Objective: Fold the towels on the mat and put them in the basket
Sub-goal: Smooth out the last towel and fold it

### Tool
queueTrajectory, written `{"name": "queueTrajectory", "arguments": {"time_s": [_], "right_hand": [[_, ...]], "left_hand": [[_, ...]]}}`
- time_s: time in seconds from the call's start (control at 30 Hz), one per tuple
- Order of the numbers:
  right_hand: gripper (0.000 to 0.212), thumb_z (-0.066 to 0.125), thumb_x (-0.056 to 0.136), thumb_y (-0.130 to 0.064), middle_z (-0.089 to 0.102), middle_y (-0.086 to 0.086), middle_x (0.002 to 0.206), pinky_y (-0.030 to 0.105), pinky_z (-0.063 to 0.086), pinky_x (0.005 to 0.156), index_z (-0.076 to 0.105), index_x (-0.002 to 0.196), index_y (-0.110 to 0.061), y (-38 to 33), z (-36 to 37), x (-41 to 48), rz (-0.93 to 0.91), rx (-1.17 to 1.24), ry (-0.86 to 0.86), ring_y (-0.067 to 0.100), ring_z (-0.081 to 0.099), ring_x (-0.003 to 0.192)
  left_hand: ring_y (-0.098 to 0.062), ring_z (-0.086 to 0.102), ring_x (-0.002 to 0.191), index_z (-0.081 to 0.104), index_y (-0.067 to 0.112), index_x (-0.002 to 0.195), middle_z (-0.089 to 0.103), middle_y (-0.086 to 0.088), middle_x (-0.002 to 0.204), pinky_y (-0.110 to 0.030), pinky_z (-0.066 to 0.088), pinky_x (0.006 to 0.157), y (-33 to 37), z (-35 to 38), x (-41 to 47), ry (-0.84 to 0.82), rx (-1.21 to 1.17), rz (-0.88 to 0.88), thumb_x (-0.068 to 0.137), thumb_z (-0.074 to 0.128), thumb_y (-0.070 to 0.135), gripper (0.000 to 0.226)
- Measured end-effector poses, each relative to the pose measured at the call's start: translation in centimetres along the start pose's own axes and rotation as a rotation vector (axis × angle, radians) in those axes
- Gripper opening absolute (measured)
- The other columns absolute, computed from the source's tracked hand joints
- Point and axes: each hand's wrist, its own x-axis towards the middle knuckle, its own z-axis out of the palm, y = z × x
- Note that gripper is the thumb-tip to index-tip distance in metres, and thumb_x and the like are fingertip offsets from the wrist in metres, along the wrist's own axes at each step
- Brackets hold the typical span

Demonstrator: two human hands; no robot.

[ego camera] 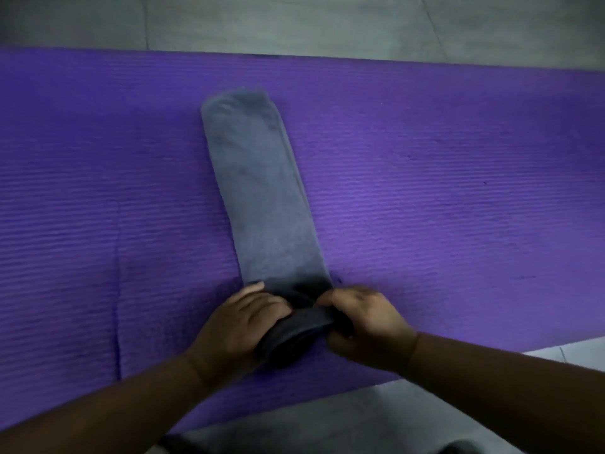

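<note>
A grey towel, folded into a long narrow strip, lies on the purple mat and runs away from me, slightly to the left. Its near end is curled into a dark roll. My left hand grips the left side of that roll, fingers over the top. My right hand grips the right side, fingers wrapped around the rolled edge. The basket is not in view.
The mat spans the whole width of the view on a pale tiled floor. Its near edge runs diagonally at lower right, with floor beyond it. A dark shape shows at the bottom edge.
</note>
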Motion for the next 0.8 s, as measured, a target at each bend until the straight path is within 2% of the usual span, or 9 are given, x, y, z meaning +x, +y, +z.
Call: {"name": "queueTrajectory", "arguments": {"time_s": [0.13,0.23,0.33,0.4,0.47,0.53,0.63,0.7,0.8], "right_hand": [[0.046,0.054,0.07,-0.041,0.063,0.0,0.091,0.014,0.037,0.078,0.046,0.108,-0.015,-0.7,0.2,-0.5,-0.08,0.046,0.048,0.009,0.05,0.08],[0.058,0.036,0.083,-0.066,0.063,0.001,0.097,0.013,0.034,0.088,0.045,0.11,-0.016,0.2,0.7,0.1,-0.078,0.01,0.025,0.013,0.051,0.09],[0.062,0.039,0.075,-0.073,0.07,0.009,0.086,0.032,0.048,0.073,0.049,0.107,-0.02,-0.3,1.4,2.0,0.219,0.217,0.04,0.025,0.064,0.08],[0.074,0.038,0.062,-0.068,0.07,0.005,0.085,0.036,0.048,0.073,0.053,0.107,-0.011,-0.7,1.9,3.7,0.441,0.288,0.092,0.024,0.064,0.079],[0.069,0.034,0.057,-0.065,0.065,-0.006,0.076,0.034,0.045,0.074,0.052,0.096,-0.011,-0.9,2.3,5.1,0.537,0.312,0.158,0.018,0.058,0.076],[0.053,0.04,0.06,-0.06,0.057,-0.01,0.074,0.032,0.043,0.075,0.049,0.09,-0.017,-0.8,2.6,6.1,0.639,0.372,0.203,0.014,0.053,0.078],[0.03,0.052,0.077,-0.042,0.057,0.002,0.084,0.035,0.044,0.08,0.047,0.089,-0.016,-0.5,3.3,7.3,0.78,0.466,0.212,0.017,0.054,0.083],[0.021,0.059,0.085,-0.031,0.057,0.001,0.082,0.036,0.045,0.083,0.045,0.09,-0.017,-0.1,3.5,8.0,0.858,0.483,0.217,0.024,0.059,0.088],[0.037,0.066,0.08,-0.03,0.052,-0.006,0.086,0.035,0.044,0.089,0.04,0.105,-0.019,0.2,2.8,8.7,0.915,0.453,0.202,0.021,0.054,0.093]], "left_hand": [[0.012,0.056,0.087,0.051,0.045,0.105,0.063,0.021,0.098,0.004,0.034,0.083,0.7,-2.9,-0.9,0.019,-0.419,-0.297,0.081,0.05,0.041,0.025],[0.025,0.055,0.073,0.05,0.072,0.08,0.057,0.047,0.074,0.004,0.04,0.067,1.0,-4.5,-0.9,0.101,-0.713,-0.63,0.05,0.055,0.049,0.038],[0.026,0.053,0.078,0.06,0.055,0.085,0.063,0.039,0.078,0.005,0.037,0.069,0.0,-4.8,-0.1,0.213,-0.749,-0.763,0.049,0.059,0.051,0.036],[0.029,0.05,0.08,0.05,0.043,0.09,0.061,0.027,0.081,0.007,0.034,0.068,-0.7,-4.9,0.8,0.297,-0.681,-0.8,0.065,0.068,0.039,0.031],[0.026,0.051,0.083,0.043,0.04,0.097,0.053,0.028,0.092,0.005,0.034,0.071,-1.5,-5.3,1.8,0.325,-0.575,-0.793,0.069,0.065,0.037,0.036],[0.007,0.058,0.094,0.046,0.034,0.112,0.057,0.021,0.099,-0.009,0.04,0.08,-2.4,-5.7,2.9,0.269,-0.468,-0.788,0.06,0.056,0.055,0.057],[-0.023,0.058,0.107,0.043,0.029,0.128,0.062,0.0,0.113,-0.029,0.043,0.086,-4.0,-6.0,4.3,0.052,-0.161,-0.792,0.055,0.04,0.073,0.086],[-0.03,0.053,0.11,0.041,0.026,0.133,0.058,-0.011,0.118,-0.034,0.039,0.092,-5.0,-5.8,5.4,-0.024,0.029,-0.821,0.068,0.055,0.066,0.077],[-0.034,0.052,0.105,0.043,0.013,0.132,0.058,-0.016,0.114,-0.042,0.038,0.091,-6.3,-5.7,5.4,0.109,0.212,-0.749,0.073,0.06,0.057,0.075]]}}
